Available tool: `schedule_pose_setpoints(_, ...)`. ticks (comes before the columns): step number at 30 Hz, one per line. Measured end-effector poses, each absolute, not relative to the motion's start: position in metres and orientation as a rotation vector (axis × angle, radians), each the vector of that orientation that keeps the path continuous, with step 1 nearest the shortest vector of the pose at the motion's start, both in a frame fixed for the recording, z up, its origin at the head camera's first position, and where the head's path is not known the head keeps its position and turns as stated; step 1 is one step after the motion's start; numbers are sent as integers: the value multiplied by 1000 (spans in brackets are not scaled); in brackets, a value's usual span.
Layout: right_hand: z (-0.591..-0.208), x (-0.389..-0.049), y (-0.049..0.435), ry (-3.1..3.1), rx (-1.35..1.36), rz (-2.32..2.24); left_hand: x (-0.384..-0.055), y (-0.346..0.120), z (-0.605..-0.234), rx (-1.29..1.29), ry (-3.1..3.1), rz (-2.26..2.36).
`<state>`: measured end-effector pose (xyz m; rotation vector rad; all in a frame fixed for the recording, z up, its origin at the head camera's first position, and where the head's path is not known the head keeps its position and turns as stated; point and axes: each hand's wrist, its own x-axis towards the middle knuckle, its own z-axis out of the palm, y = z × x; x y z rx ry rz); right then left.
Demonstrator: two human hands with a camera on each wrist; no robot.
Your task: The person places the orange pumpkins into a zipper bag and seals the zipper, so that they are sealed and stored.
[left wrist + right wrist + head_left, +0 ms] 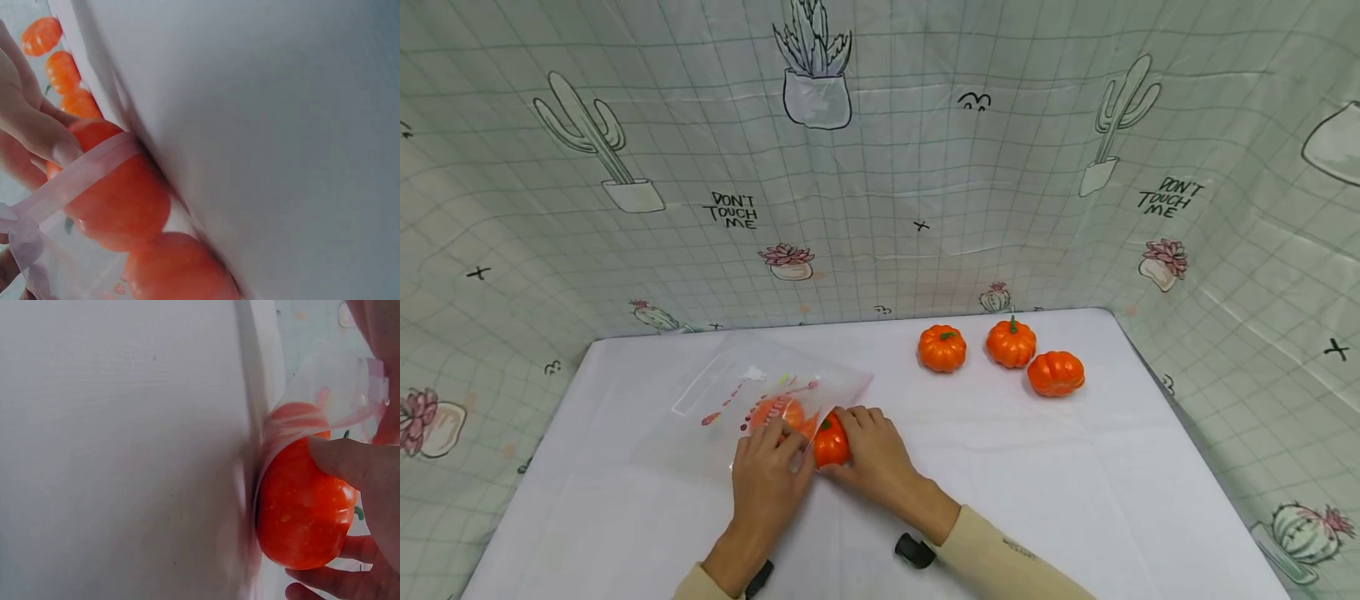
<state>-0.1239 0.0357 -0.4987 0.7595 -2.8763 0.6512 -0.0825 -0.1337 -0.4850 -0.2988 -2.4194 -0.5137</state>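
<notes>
A small orange pumpkin with a green stem lies on its side at the mouth of a clear zip bag. My right hand grips this pumpkin, thumb on the near side and fingers on the far side. The bag's edge, held by my left hand, stretches over part of the pumpkin in the left wrist view. Deeper inside the bag sits another pumpkin, seen through the printed plastic. Some fingers of the left hand are hidden behind the bag.
Three more orange pumpkins stand at the back right of the white table: one on the left, one in the middle, one tipped over. A patterned cloth hangs behind and beside the table.
</notes>
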Motion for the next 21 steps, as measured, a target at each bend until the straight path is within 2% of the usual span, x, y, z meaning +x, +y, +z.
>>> schedule_pose_setpoints(21,-511,-125,33,-2767,568,613,-79,-132,-488,-352,-2451,-500)
